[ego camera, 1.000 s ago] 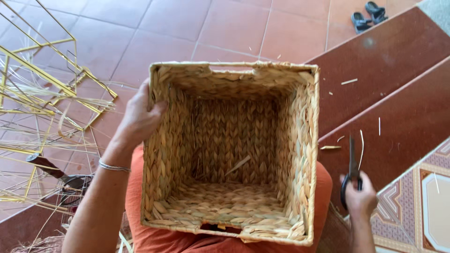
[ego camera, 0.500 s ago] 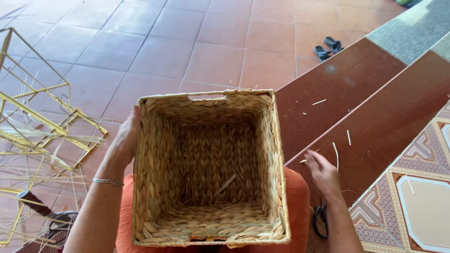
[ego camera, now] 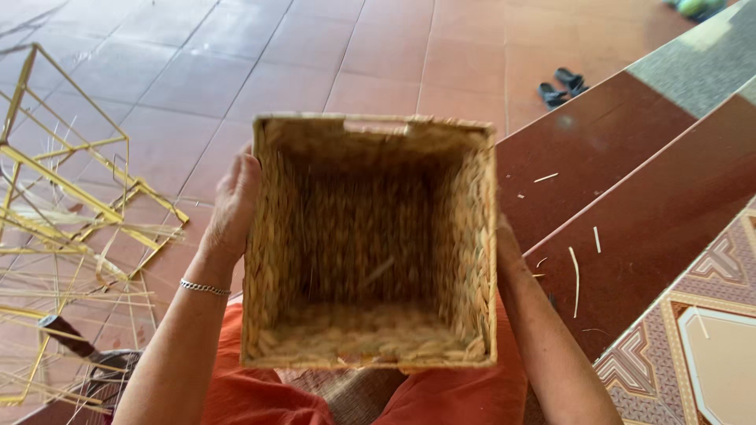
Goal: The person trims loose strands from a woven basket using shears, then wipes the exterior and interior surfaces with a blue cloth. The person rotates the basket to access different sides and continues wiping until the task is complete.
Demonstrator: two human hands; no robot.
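A square woven straw basket point(ego camera: 370, 236) rests on my lap, its opening facing up at me, blurred by motion. My left hand point(ego camera: 232, 208) grips its left wall, a thin bracelet on that wrist. On the other side my right hand point(ego camera: 506, 245) presses against the right wall, mostly hidden behind the basket. A slot handle is cut in the far wall. Inside, the basket holds nothing but a loose straw strand.
Yellow wire frames point(ego camera: 71, 197) and loose straw lie on the tiled floor at the left. A dark tool handle point(ego camera: 67, 334) lies at lower left. Brown polished steps point(ego camera: 630, 197) with straw bits run along the right. A pair of dark sandals point(ego camera: 563, 85) sits far back.
My right hand let go of the scissors and came up to the basket's right wall. The basket was lifted closer to me and now both hands hold it.
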